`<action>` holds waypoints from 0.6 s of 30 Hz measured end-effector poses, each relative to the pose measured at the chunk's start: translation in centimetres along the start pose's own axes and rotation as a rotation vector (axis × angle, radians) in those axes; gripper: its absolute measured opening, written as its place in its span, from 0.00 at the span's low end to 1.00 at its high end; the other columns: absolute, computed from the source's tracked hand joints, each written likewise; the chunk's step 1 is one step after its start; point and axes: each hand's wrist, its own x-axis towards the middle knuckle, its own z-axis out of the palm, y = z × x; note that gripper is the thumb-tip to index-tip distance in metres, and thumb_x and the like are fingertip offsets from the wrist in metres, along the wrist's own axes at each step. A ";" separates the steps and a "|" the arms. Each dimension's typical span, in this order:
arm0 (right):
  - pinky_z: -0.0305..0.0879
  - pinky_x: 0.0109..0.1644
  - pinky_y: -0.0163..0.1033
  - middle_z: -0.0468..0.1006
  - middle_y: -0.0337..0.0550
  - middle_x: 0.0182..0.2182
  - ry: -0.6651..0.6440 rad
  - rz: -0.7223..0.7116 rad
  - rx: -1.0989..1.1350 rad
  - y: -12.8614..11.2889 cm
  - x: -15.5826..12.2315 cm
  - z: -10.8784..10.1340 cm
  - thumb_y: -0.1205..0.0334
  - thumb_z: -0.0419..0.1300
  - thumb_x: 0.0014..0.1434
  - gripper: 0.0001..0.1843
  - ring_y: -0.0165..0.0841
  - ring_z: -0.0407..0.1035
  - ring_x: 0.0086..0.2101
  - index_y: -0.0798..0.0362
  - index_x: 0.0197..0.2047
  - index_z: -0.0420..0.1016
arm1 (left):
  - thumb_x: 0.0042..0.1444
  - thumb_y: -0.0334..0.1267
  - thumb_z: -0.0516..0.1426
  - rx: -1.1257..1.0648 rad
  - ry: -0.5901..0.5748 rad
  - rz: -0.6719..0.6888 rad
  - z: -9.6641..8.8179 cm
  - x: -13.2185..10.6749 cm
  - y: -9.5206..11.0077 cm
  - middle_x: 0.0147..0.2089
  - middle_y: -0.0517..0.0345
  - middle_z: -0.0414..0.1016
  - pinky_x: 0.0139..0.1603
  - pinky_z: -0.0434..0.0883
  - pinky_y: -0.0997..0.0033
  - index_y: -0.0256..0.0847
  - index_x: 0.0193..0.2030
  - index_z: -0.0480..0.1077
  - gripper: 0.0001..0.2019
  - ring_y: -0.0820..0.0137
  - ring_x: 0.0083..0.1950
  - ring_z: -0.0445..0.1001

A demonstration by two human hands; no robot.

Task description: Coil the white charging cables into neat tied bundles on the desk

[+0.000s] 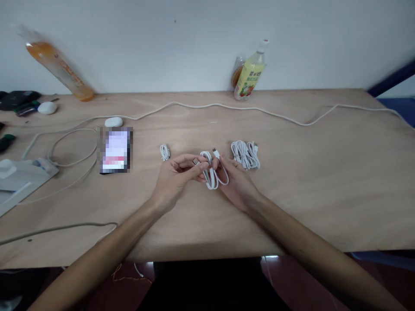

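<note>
A coiled white USB cable is held between both hands above the table. My left hand pinches the coil from the left, with a metal plug showing near its fingertips. My right hand grips the coil's other side, close to a white USB plug that points up. Just beyond my left hand lies a small coiled white cable. Several bundled white cables rest on the table behind my right hand, side by side. Parts of the held coil are hidden by my fingers.
On the wooden table, a phone and a white case lie left. A long white cord runs across the back. An orange drink bottle and a yellow-labelled bottle stand by the wall. A white power strip sits far left.
</note>
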 end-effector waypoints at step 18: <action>0.77 0.48 0.48 0.87 0.41 0.33 0.026 -0.046 -0.054 -0.8 -0.4 0.6 0.37 0.79 0.51 0.20 0.41 0.80 0.41 0.44 0.31 0.89 | 0.51 0.45 0.76 0.057 0.026 0.076 -0.3 0.3 0.1 0.30 0.56 0.85 0.36 0.82 0.68 0.41 0.28 0.80 0.14 0.69 0.29 0.81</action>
